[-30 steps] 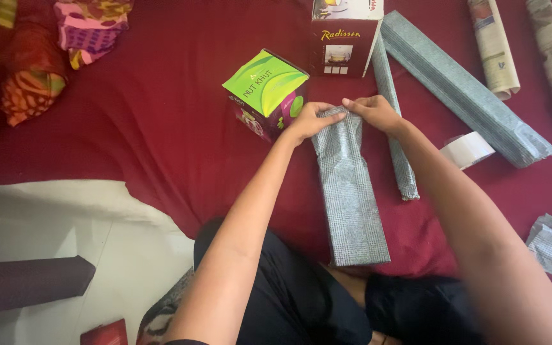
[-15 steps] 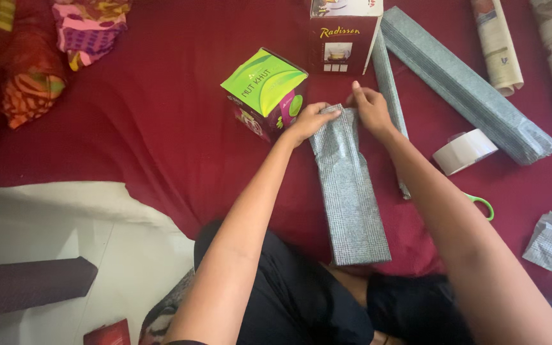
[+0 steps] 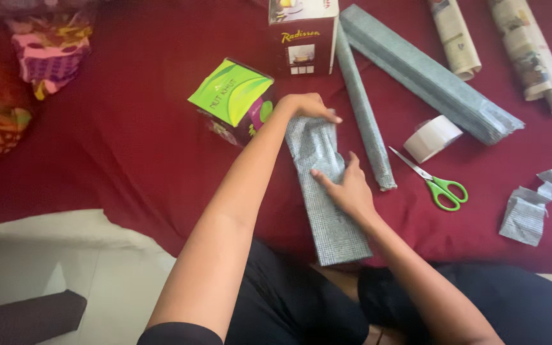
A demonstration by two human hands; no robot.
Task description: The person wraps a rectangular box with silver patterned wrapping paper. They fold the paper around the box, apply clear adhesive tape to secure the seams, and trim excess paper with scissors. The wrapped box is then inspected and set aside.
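Where the grey wrapped box (image 3: 338,231) lies lengthwise on the red cloth (image 3: 135,147) before the person's lap, the right hand (image 3: 347,189) rests flat on its middle, fingers spread, pinning it. Farther off, the left hand (image 3: 308,105) presses the paper down at the far end, fingers together; this looks like holding the end fold shut. Scissors (image 3: 440,186) and a tape roll (image 3: 430,137) lie to the right, apart from both hands. Beyond stand a green box (image 3: 232,97), a thin paper roll (image 3: 364,121) and a dark-red carton (image 3: 301,32).
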